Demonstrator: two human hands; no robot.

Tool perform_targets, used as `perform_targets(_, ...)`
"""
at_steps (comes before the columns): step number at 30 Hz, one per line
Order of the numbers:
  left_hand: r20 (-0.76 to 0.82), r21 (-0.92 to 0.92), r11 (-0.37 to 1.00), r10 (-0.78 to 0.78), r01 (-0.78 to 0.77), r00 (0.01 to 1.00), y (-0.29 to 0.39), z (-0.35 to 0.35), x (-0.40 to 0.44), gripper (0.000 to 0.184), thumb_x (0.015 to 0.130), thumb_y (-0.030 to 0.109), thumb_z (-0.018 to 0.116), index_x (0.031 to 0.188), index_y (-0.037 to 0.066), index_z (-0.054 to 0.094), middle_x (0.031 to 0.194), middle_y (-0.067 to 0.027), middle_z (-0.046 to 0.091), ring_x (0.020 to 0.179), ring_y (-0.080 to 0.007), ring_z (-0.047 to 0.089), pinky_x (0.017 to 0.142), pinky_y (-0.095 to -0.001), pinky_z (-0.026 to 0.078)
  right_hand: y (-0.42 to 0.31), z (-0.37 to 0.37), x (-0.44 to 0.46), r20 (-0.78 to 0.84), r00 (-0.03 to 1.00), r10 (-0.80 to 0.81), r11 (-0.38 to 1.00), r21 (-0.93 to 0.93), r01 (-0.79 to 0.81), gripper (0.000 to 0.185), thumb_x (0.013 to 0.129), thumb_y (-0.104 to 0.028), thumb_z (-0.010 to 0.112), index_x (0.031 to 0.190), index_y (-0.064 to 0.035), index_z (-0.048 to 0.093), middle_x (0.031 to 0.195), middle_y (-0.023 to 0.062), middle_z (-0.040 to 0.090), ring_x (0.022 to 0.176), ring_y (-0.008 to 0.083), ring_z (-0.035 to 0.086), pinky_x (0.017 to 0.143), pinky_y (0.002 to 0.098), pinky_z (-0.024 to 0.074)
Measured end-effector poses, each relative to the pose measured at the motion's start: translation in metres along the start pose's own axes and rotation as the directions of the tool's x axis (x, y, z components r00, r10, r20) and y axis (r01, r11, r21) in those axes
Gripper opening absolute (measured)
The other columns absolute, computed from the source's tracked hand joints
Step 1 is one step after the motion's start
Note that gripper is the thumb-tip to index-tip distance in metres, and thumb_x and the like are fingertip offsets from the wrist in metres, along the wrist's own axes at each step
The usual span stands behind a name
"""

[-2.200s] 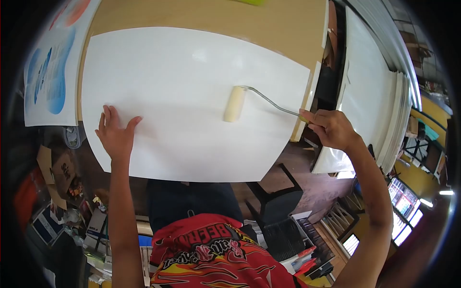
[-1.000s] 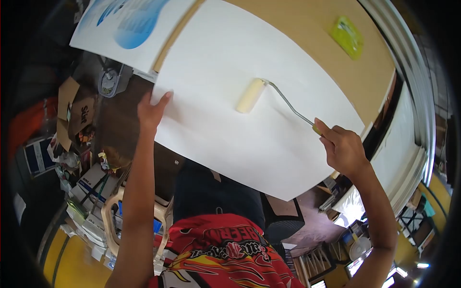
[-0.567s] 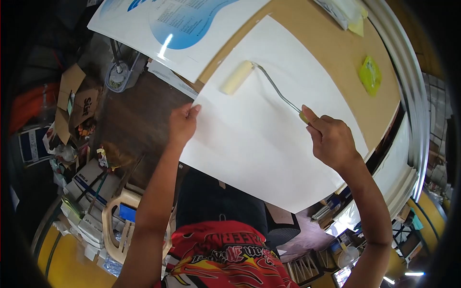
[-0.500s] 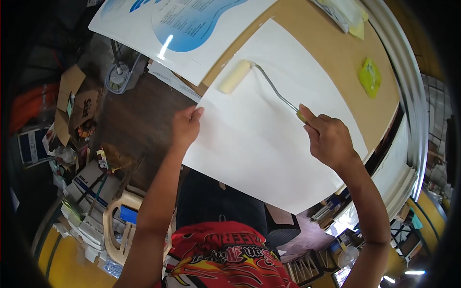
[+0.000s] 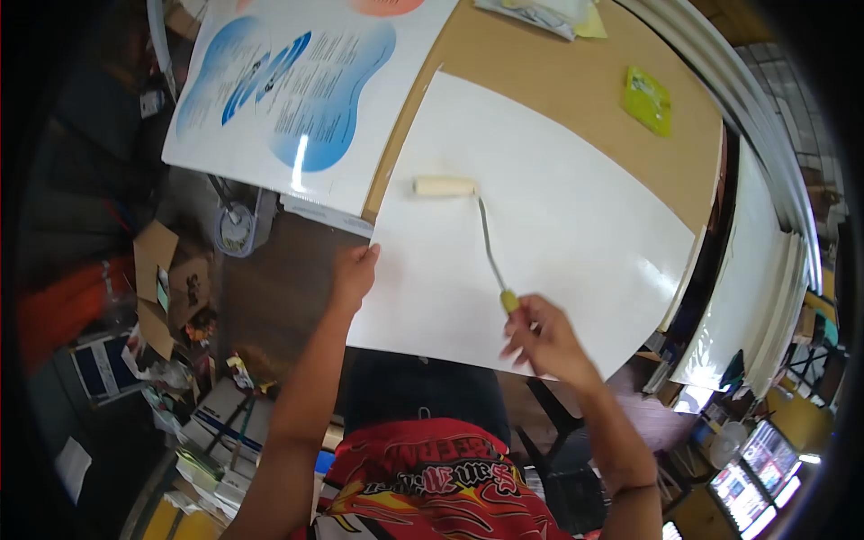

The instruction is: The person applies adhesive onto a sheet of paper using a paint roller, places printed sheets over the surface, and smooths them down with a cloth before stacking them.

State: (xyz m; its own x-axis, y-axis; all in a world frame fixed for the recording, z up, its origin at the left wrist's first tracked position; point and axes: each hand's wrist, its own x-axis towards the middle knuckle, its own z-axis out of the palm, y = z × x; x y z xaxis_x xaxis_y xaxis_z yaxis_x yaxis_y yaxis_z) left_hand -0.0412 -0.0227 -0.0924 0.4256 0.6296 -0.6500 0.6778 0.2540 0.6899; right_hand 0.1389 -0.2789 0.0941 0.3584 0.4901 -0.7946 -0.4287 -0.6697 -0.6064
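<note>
One roller (image 5: 445, 186), cream cylinder, bent metal rod, yellow-green handle (image 5: 510, 301) held by right hand (image 5: 547, 342), cylinder ahead of that hand on one plain white sheet (image 5: 549, 216), left hand (image 5: 355, 274) gripping sheet's left edge, one green packet (image 5: 648, 101) beyond right hand

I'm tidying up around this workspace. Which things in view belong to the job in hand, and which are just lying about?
In use:
- roller, held in the right hand
- white sheet under it, left hand at its edge
- brown surface beneath the sheet

Probably just lying about:
- yellow-green packet
- open cardboard box
</note>
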Motion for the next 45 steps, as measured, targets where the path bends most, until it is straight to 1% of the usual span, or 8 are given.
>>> perform_targets(6,0.122,-0.172,0.978,-0.099,0.119,0.988,-0.011,-0.007,-0.003,0.031,0.101,0.027,0.060,0.096,-0.001,0.071,0.076,0.0023,0.061,0.067,-0.0063,0.050,0.062,-0.0265,0.044,0.042,0.074,-0.016,-0.091,0.993,-0.079,0.957,0.272,0.101,0.055,0.099,-0.010,0.059,0.150,-0.0025,0.040,0.081,0.0034,0.060,0.058,0.0062,0.052,0.052,0.0221,0.0458)
perform_targets(10,0.318,-0.268,0.938,-0.131,0.221,0.939,0.004,-0.014,-0.004,0.030,0.103,0.027,0.057,0.106,-0.001,0.069,0.090,-0.0030,0.069,0.080,-0.0083,0.061,0.074,-0.0265,0.050,0.048,0.133,-0.013,-0.272,0.952,-0.143,0.962,0.189,0.199,0.049,0.100,-0.008,0.056,0.146,0.0026,0.043,0.085,0.0020,0.058,0.077,0.0052,0.049,0.070,0.0201,0.0428)
perform_targets(19,0.667,-0.119,0.947,-0.146,0.298,0.730,0.000,-0.034,0.016,0.033,0.107,0.027,0.049,0.112,-0.001,0.066,0.101,-0.0037,0.070,0.088,-0.0078,0.062,0.082,-0.0254,0.050,-0.029,0.196,0.048,-0.615,0.785,-0.074,0.980,0.100,0.170,0.045,0.097,-0.007,0.054,0.138,0.0099,0.049,0.077,0.0029,0.059,0.068,0.0063,0.051,0.062,0.0231,0.0445)
perform_targets(26,0.696,-0.027,0.949,-0.209,0.315,0.687,-0.009,-0.034,0.027,0.033,0.106,0.029,0.049,0.110,0.002,0.066,0.090,-0.0007,0.067,0.072,-0.0054,0.059,0.062,-0.0229,0.047,-0.101,0.144,0.095,-0.642,0.766,-0.040,0.980,0.123,0.154,0.030,0.099,-0.013,0.053,0.120,0.0060,0.061,0.055,0.0034,0.050,0.046,0.0071,0.046,0.045,0.0275,0.0395)
perform_targets(29,0.716,-0.053,0.936,-0.208,0.349,0.667,0.005,-0.034,0.025,0.031,0.107,0.029,0.048,0.109,0.003,0.066,0.086,0.0009,0.065,0.066,-0.0044,0.055,0.054,-0.0225,0.042,-0.038,0.193,0.051,-0.705,0.703,-0.094,0.989,0.012,0.145,0.039,0.098,-0.012,0.056,0.131,0.0073,0.057,0.066,0.0046,0.058,0.063,0.0052,0.053,0.056,0.0249,0.0440)
perform_targets(33,0.720,-0.039,0.929,-0.229,0.369,0.655,0.010,-0.035,0.025,0.031,0.107,0.029,0.047,0.111,0.004,0.065,0.093,-0.0005,0.068,0.073,-0.0061,0.061,0.061,-0.0234,0.048,-0.012,0.240,0.044,-0.775,0.632,-0.014,0.986,0.093,0.136,0.039,0.096,-0.008,0.056,0.131,0.0092,0.056,0.071,0.0110,0.065,0.066,0.0102,0.059,0.062,0.0276,0.0488)
perform_targets(39,0.761,-0.082,0.907,-0.211,0.414,0.614,0.006,-0.040,0.026,0.030,0.107,0.029,0.046,0.114,0.005,0.064,0.099,-0.0022,0.069,0.085,-0.0081,0.066,0.072,-0.0255,0.052,-0.060,0.114,0.103,-0.758,0.643,-0.109,0.989,-0.016,0.148,0.024,0.098,-0.017,0.054,0.114,-0.0014,0.064,0.061,0.0171,0.050,0.053,0.0162,0.050,0.053,0.0356,0.0418)
perform_targets(45,0.741,0.030,0.919,-0.284,0.393,0.608,0.012,-0.041,0.029,0.032,0.107,0.028,0.047,0.108,0.001,0.063,0.093,-0.0037,0.067,0.080,-0.0112,0.062,0.072,-0.0282,0.051,0.013,0.183,0.042,-0.813,0.580,-0.042,0.984,0.067,0.166,0.041,0.095,-0.017,0.060,0.130,0.0062,0.059,0.070,0.0183,0.063,0.065,0.0104,0.057,0.063,0.0279,0.0487)
